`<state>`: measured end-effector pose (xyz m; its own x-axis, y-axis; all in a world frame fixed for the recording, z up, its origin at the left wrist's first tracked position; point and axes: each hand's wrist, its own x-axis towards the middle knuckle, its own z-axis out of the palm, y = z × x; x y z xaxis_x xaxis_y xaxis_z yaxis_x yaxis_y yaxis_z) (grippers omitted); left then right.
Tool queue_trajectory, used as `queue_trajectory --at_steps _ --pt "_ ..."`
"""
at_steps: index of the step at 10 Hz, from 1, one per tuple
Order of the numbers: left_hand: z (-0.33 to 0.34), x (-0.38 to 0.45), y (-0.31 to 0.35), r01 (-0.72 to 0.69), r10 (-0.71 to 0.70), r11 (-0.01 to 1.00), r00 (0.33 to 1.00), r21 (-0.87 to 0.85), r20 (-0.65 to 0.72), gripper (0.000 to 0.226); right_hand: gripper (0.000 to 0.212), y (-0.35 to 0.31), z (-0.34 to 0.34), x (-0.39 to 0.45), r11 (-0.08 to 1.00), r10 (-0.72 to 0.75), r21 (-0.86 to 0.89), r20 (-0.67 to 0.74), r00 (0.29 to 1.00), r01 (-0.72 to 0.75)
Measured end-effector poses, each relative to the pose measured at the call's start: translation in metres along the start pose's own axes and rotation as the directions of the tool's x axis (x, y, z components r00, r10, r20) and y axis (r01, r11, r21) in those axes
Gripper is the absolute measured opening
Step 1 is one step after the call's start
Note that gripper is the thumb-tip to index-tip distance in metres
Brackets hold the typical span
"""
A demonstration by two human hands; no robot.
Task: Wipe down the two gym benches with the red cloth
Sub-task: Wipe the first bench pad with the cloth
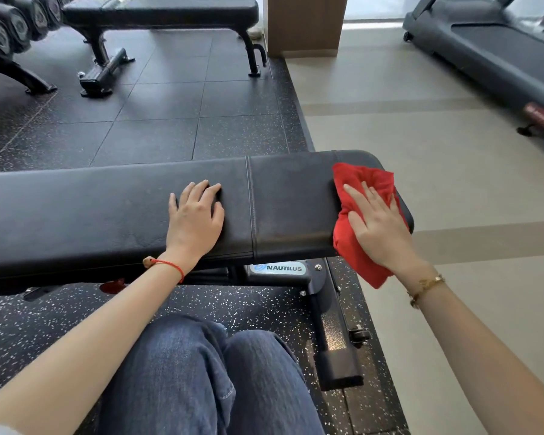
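Observation:
A black padded gym bench runs across the view right in front of me. A red cloth lies crumpled over its right end and hangs down the near side. My right hand presses flat on the cloth with straight fingers. My left hand rests flat on the pad near the middle, just left of the seam, holding nothing. A second black bench stands at the far side of the dark floor mat.
A dumbbell rack fills the far left. A treadmill stands at the far right on the beige floor. A brown pillar rises behind the mat's edge. The near bench's metal foot juts toward my knees.

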<state>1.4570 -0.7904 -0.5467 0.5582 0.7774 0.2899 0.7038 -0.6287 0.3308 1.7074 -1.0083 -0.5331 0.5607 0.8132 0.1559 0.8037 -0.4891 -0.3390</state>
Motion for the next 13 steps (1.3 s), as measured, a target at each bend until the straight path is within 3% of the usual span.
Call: queue_trajectory --at_steps 2,3,5,6,8,9,10,11,12,13 --pt "0.0 -0.001 0.003 0.019 -0.019 1.0 1.0 0.011 0.01 0.043 0.053 0.006 -0.009 0.065 0.984 0.176 -0.04 0.088 0.98 -0.174" --pt "-0.001 -0.001 0.006 0.02 -0.02 1.0 1.0 0.015 0.003 0.042 0.053 -0.016 -0.002 0.075 0.993 0.108 -0.052 0.11 0.988 -0.103" --pt "-0.003 -0.002 0.006 0.023 -0.023 0.999 1.0 0.021 0.007 0.042 0.051 -0.065 0.015 0.019 0.971 -0.235 -0.024 0.077 0.969 0.237" --pt "-0.003 -0.002 0.005 0.018 -0.018 1.0 1.0 0.019 0.019 0.043 0.051 -0.058 0.01 -0.006 0.961 -0.275 0.002 0.048 0.96 0.275" --pt "-0.002 -0.002 0.007 0.023 -0.024 0.999 1.0 0.035 0.016 0.043 0.052 -0.021 0.001 0.051 1.0 0.02 -0.018 0.07 0.997 -0.019" --pt "-0.004 -0.001 0.009 0.02 -0.021 0.998 1.0 0.053 0.016 0.042 0.053 -0.034 0.005 0.098 0.996 0.092 -0.034 0.138 0.986 -0.088" --pt "-0.003 -0.001 0.008 0.018 -0.018 0.999 1.0 0.047 0.007 0.042 0.052 -0.072 0.02 0.111 0.998 -0.035 -0.039 0.165 0.986 0.042" --pt "-0.002 -0.001 0.007 0.022 -0.022 0.999 1.0 0.047 -0.004 0.042 0.053 -0.112 0.037 0.081 0.965 -0.259 -0.005 0.16 0.952 0.264" --pt "-0.001 0.0 0.006 0.024 -0.024 0.998 1.0 0.057 -0.008 0.043 0.055 -0.119 0.038 0.044 0.922 -0.387 0.056 0.135 0.912 0.383" --pt "-0.001 0.0 0.004 0.019 -0.019 0.999 1.0 0.05 -0.007 0.043 0.055 -0.095 0.029 0.032 0.921 -0.39 0.063 0.122 0.913 0.385"
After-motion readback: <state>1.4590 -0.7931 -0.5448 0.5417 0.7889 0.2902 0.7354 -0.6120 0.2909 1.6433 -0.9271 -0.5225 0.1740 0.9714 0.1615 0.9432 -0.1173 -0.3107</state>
